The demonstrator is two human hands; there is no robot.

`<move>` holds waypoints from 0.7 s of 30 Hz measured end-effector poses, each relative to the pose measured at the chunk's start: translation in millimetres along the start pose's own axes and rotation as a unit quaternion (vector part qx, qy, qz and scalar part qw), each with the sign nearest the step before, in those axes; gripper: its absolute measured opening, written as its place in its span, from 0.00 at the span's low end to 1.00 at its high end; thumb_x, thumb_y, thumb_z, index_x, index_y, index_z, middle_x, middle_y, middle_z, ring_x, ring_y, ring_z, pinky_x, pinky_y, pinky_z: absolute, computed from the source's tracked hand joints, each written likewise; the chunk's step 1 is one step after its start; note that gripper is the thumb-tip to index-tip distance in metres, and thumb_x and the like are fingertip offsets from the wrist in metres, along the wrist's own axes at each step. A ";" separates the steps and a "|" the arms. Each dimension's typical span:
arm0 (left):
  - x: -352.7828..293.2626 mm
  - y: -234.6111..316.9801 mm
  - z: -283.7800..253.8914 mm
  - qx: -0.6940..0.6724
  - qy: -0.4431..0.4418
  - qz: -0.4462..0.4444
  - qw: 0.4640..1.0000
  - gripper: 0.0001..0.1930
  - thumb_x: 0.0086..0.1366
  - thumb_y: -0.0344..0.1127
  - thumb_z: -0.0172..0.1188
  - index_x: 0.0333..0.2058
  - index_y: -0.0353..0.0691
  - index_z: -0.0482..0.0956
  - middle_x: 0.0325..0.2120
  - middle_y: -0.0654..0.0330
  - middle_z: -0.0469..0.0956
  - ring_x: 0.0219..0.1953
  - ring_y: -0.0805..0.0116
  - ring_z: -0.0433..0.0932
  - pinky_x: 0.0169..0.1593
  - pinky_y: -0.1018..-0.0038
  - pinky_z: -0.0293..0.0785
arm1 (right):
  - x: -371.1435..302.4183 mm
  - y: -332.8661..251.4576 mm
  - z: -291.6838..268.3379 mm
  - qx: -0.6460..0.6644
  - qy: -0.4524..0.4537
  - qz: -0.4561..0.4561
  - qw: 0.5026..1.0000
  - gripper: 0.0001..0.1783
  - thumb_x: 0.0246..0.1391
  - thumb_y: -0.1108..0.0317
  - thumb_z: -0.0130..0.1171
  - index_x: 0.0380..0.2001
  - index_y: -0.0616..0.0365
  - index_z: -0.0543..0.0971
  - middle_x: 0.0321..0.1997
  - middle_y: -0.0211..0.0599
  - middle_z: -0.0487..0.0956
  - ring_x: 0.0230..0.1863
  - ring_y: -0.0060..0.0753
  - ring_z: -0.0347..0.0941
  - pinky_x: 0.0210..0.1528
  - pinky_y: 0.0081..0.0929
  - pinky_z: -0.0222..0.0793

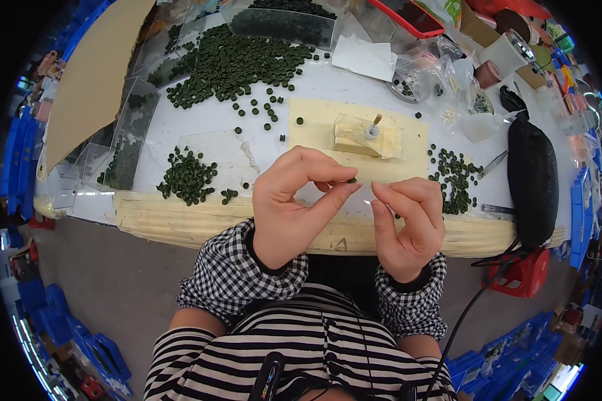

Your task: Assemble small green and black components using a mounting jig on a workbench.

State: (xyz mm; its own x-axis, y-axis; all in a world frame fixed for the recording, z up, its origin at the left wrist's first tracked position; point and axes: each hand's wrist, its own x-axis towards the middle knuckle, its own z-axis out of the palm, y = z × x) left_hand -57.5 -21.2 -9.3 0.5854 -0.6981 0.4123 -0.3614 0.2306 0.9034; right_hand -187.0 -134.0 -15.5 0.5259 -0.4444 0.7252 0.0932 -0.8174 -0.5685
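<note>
My left hand (286, 208) is closed in a pinch over the table's near edge. Between its thumb and forefinger sits a small dark green round piece (352, 180). Just to the right, my right hand (411, 224) is also pinched, its fingertips close to the piece but apart from it. Whatever the right fingertips hold is too small to make out. Beyond both hands stands a taped, cream-coloured block (358, 138) with a short upright peg (376, 123). One heap of green pieces (187, 177) lies left of my left hand, and scattered ones (455, 177) lie right of my right hand.
A large pile of green pieces (237, 60) spreads across the far left, beside clear plastic trays (132, 144) and a cardboard sheet (90, 87). Tweezers (493, 164) and a black padded bundle (533, 177) lie at right. Farther back are white paper (363, 57) and a red-edged phone (415, 17).
</note>
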 end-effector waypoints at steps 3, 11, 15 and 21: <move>0.1 -1.4 -1.4 -0.095 -0.008 -0.072 0.993 0.11 0.52 0.16 0.66 0.35 0.33 0.81 0.33 0.59 0.77 0.34 0.74 0.73 0.40 0.79 0.70 | 0.0 -0.4 -0.2 -0.002 -0.001 0.003 1.000 0.16 0.36 0.80 0.68 0.34 0.58 0.84 0.31 0.32 0.79 0.31 0.33 0.71 0.33 0.27 0.65; -0.3 -2.5 -2.4 -0.102 -0.014 -0.067 0.992 0.11 0.52 0.17 0.66 0.35 0.33 0.81 0.33 0.60 0.77 0.34 0.74 0.72 0.41 0.79 0.69 | 0.5 -1.1 -0.5 -0.004 -0.004 0.003 1.000 0.16 0.36 0.80 0.68 0.34 0.58 0.84 0.31 0.32 0.78 0.31 0.33 0.71 0.33 0.27 0.64; -0.3 -2.1 -2.4 -0.106 -0.012 -0.065 0.992 0.11 0.52 0.16 0.66 0.35 0.33 0.82 0.33 0.60 0.77 0.35 0.74 0.72 0.41 0.78 0.69 | 1.0 -1.1 -0.7 -0.006 -0.005 0.003 1.000 0.16 0.37 0.80 0.68 0.34 0.58 0.84 0.31 0.32 0.78 0.31 0.33 0.71 0.33 0.27 0.64; -1.8 -3.4 -3.0 -0.108 -0.017 -0.057 0.992 0.12 0.52 0.15 0.66 0.35 0.33 0.82 0.33 0.59 0.77 0.35 0.73 0.74 0.41 0.78 0.71 | 0.2 -1.3 -0.6 -0.007 -0.007 0.006 1.000 0.16 0.37 0.79 0.68 0.34 0.58 0.84 0.31 0.32 0.78 0.31 0.33 0.71 0.34 0.27 0.64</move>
State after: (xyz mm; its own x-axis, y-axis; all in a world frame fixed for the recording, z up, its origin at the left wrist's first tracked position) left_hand -55.2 -18.7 -12.8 0.5876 -0.7497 0.3044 -0.1282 0.2852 0.9499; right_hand -187.5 -133.3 -14.4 0.5386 -0.4495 0.7127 0.0749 -0.8169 -0.5719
